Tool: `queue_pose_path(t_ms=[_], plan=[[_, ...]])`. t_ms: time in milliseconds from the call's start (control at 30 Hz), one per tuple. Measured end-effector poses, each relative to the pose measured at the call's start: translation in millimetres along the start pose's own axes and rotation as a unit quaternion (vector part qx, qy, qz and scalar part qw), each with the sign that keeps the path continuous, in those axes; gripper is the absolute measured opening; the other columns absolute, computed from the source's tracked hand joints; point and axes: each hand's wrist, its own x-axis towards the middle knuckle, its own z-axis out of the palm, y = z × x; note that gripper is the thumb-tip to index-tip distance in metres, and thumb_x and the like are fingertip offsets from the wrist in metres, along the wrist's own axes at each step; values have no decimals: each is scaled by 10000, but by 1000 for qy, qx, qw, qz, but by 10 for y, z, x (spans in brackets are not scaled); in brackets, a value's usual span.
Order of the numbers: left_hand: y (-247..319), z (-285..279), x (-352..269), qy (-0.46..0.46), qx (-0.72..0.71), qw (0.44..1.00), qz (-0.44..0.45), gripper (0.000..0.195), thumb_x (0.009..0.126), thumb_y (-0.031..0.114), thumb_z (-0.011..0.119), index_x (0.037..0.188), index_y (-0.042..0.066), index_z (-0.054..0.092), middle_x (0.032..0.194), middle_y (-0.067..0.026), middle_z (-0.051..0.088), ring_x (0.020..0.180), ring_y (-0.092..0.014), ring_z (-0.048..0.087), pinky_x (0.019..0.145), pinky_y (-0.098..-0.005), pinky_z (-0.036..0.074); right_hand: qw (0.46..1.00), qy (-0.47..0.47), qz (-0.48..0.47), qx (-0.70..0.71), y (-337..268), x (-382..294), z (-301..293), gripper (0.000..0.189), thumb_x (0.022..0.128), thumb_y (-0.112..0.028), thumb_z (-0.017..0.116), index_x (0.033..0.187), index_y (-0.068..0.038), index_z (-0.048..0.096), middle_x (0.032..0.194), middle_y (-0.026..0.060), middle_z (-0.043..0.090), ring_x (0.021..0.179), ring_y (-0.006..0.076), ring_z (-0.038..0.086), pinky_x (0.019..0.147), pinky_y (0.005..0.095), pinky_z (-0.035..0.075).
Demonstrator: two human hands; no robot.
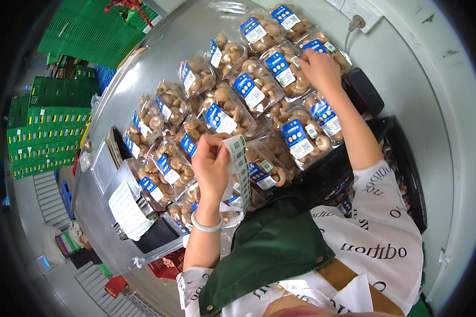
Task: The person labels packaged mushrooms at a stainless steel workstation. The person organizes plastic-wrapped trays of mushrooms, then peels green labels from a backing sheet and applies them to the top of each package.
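My left hand (211, 162) grips a strip of small printed labels (240, 162), which hangs down towards my apron. Farther off, my right hand (321, 69) reaches over a clear plastic pack of shiitake mushrooms (284, 68) with a blue and white label. A small green and white sticker (294, 61) is at its fingertips, against the film of that pack. Similar stickers sit on the pack at the far right (330, 46), the nearer pack (304, 136) and the pack beside the strip (266, 166). More mushroom packs (222, 113) stand in rows on the steel table (115, 101).
A label printer (158, 233) with a sheet of labels (129, 210) stands at the left. A black crate (410, 186) holding packs is at my right, near a dark device (363, 91) and a wall plug (356, 23). Green crates (43, 126) are stacked beyond the table.
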Motion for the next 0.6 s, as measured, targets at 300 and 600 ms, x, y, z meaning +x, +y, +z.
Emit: queue_pose_path(t_ms=[300, 600], plan=[[-34, 31, -1, 4, 109, 994, -26, 62, 862, 23, 653, 879, -14, 608, 699, 3, 614, 613, -45, 514, 566, -204, 428, 877, -219, -357, 236, -786, -883, 15, 215, 801, -210, 687, 910, -35, 623, 838, 85, 653, 749, 228, 630, 678, 348, 476], [-59, -158, -126, 26, -55, 998, 35, 99, 857, -25, 637, 808, -1, 555, 907, -65, 645, 766, -76, 561, 685, -207, 459, 923, -116, 22, 367, -227, 274, 659, 180, 821, -168, 690, 868, 0, 644, 666, 35, 607, 488, 72, 494, 429, 233, 354]])
